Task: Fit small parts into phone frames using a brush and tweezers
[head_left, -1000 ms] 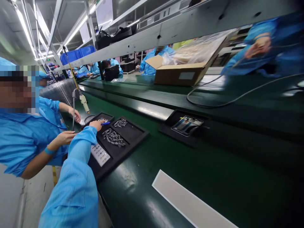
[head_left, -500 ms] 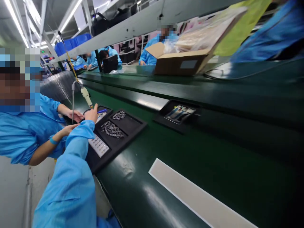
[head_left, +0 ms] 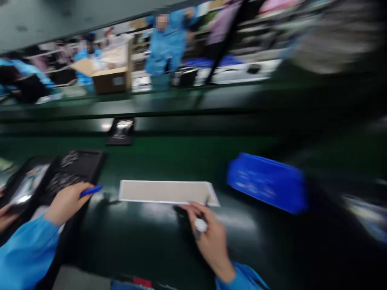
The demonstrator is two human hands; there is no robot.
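My left hand [head_left: 68, 203] is closed around a slim blue pen-like stick [head_left: 91, 191], whose tip points right. It is over the near part of a black tray [head_left: 93, 161] with heaps of small dark metal parts [head_left: 65, 181]. My right hand [head_left: 214, 241] is closed on a thin dark tool with a white round part [head_left: 200, 225]; blur hides its exact kind. Those fingertips are at the near edge of a long beige strip with a white border [head_left: 163, 191], lying flat on the green bench.
Another person's hand [head_left: 7, 219] is at the far left, beside a black tray with a shiny device [head_left: 28, 185]. A blue plastic bin [head_left: 269, 183] stands on the right. Further back are a small black tray [head_left: 119, 141] and an open cardboard box [head_left: 110, 81].
The view has swung right. My left hand has drawn back from the co-worker's side with the blue stick. My right hand, its tool and the blue bin have come into view.
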